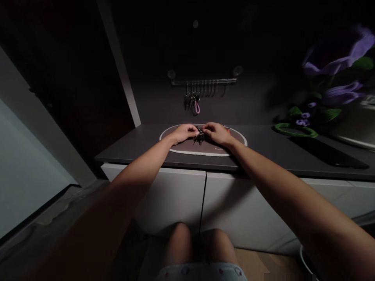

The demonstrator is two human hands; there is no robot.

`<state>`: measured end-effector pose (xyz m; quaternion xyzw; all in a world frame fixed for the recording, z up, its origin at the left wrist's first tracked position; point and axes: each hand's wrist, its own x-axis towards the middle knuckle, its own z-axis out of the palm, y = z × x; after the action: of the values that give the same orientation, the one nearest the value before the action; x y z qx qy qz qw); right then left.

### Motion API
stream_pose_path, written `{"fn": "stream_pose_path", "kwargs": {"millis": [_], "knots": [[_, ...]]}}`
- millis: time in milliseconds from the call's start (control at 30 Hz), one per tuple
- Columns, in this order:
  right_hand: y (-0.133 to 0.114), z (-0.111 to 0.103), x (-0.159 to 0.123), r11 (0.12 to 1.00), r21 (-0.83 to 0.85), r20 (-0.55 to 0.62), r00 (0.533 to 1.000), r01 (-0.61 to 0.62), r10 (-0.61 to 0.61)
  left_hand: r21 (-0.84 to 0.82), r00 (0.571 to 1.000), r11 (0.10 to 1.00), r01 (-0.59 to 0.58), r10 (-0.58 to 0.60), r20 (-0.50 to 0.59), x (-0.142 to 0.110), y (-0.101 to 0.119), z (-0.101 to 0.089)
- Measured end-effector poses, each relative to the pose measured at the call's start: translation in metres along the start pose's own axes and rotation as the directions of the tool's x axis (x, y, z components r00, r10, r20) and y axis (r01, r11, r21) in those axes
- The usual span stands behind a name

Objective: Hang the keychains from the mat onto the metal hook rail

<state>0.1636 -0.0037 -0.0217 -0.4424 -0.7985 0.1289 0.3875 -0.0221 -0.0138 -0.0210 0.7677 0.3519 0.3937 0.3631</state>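
A bunch of keys [200, 137] is between my two hands, just above or on an oval mat [202, 149] with a pale rim. My left hand [185, 133] pinches the bunch from the left, thumb and fingers together. From the right, my right hand [217, 133] closes its fingertips on the same bunch. A small red item [227, 130] shows partly behind my right hand; its kind is hidden. More keys [191, 100], one with a pink loop [197, 106], hang from a clear hook rail [203, 82] on the wall behind.
The mat lies on a dark countertop [131, 144] over white cabinet doors [175, 191]. To the right are purple flowers [336, 66], a green ring [295, 134] and a flat black object [331, 152]. A doorway frame [120, 58] stands at left.
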Motion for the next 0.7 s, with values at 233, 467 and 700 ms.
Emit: {"fn": "stream_pose_path", "kwargs": {"millis": [233, 467, 700], "knots": [[-0.003, 0.001, 0.0, 0.979, 0.202, 0.009, 1.0, -0.014, 0.013, -0.18, 0.999, 0.983, 0.021, -0.029, -0.037, 0.003, -0.004, -0.001], [-0.018, -0.002, -0.007, 0.908, 0.4, 0.071, 0.992, -0.125, 0.105, -0.304, 0.994, 0.951, 0.053, -0.079, -0.072, 0.008, -0.008, -0.002], [-0.019, -0.002, -0.007, 0.853, 0.496, 0.142, 0.985, -0.159, 0.101, -0.402, 0.993, 0.914, 0.06, -0.094, -0.067, 0.007, -0.004, -0.001]]}}
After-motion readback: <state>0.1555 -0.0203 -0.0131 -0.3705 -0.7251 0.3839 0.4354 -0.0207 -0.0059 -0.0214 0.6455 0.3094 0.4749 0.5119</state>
